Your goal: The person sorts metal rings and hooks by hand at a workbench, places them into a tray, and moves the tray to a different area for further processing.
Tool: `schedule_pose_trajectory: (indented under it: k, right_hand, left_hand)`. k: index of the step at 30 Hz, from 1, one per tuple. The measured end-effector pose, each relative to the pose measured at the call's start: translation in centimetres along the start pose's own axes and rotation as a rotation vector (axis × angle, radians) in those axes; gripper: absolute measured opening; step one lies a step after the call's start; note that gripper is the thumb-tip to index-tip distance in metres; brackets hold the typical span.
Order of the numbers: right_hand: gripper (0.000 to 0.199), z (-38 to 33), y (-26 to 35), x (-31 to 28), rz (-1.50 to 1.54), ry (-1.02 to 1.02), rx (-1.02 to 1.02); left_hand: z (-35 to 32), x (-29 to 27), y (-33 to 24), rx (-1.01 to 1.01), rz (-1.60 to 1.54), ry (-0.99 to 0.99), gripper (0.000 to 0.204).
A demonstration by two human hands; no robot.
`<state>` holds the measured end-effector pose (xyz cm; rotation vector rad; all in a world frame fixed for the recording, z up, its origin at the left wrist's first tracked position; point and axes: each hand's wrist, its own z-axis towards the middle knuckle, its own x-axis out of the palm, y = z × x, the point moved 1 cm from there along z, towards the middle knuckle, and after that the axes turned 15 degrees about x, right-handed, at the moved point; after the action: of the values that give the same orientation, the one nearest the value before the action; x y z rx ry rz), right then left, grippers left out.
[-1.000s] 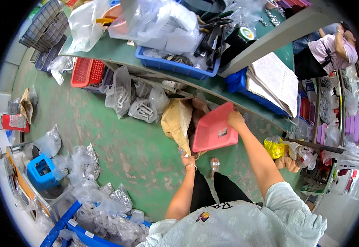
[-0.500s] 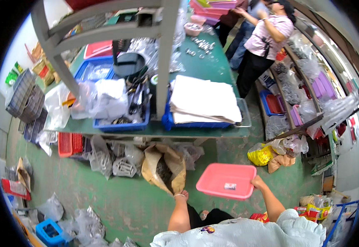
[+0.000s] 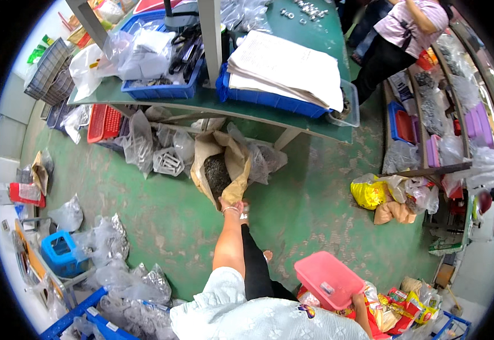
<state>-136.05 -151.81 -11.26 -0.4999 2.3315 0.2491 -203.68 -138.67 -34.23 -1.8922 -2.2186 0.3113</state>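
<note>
My left hand (image 3: 231,206) grips the near rim of an open brown paper sack (image 3: 238,169) on the floor. Inside the sack lies a dark heap of small pieces (image 3: 217,173), too fine to make out. My left arm reaches straight ahead to it. Low on the right, my right hand (image 3: 359,299) holds a pink plastic tray (image 3: 323,272) by its right end. The tray is tilted, and a small label (image 3: 327,288) shows in it. My right fingers are partly hidden by the tray's edge.
Ahead stands a green table (image 3: 292,127) with blue bins (image 3: 162,90) and stacked white sheets (image 3: 284,65). Clear plastic bags (image 3: 139,144) crowd beneath it. A person (image 3: 403,39) stands by the shelves (image 3: 423,113). A yellow bag (image 3: 369,192) lies right; a blue basket (image 3: 62,255) stands left.
The pink tray has come nearer to my body, lower and tilted, in my right hand. My left hand stays on the sack's rim. The view has tipped downward.
</note>
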Motion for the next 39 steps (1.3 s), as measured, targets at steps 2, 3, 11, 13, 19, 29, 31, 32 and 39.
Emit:
schedule_pose_trajectory:
  k: [2,3,11,13,19,29,31,32,39]
  right_hand:
    - [0.011,-0.1,-1.0,0.1,-0.051,-0.007,0.08]
    - [0.011,-0.6,-1.5,0.7,-0.058,-0.009,0.133]
    - [0.016,-3.3,2.9,2.7,-0.198,0.022,0.279]
    - [0.018,-3.7,5.1,3.6,-0.216,0.04,0.287]
    - [0.024,-6.1,9.5,6.8,-0.135,0.05,0.344]
    - [0.032,-1.7,10.0,7.0,-0.129,-0.008,0.045]
    - [0.032,-10.2,16.6,6.9,-0.11,0.007,0.055]
    - [0.033,-10.9,15.5,6.4,-0.158,-0.032,0.067]
    - [0.04,-8.8,12.8,7.8,-0.292,-0.201,0.131]
  left_hand:
    - [1.0,0.9,0.0,0.015,-0.004,0.045,0.111]
    - [0.6,2.4,0.0,-0.003,-0.016,0.011,0.103]
    - [6.5,4.4,2.5,-0.117,-0.121,-0.144,0.086]
    - [7.0,3.5,2.9,-0.118,0.002,-0.032,0.086]
    - [-5.7,14.1,-3.0,-0.113,-0.106,-0.204,0.082]
    - [8.2,6.8,0.6,0.097,-0.205,-0.15,0.02]
    - [7.7,7.6,-0.3,0.083,-0.043,-0.184,0.014]
    - [6.5,7.8,0.2,0.039,0.055,-0.214,0.014]
    - [0.0,7.8,-1.2,0.143,0.17,0.108,0.016]
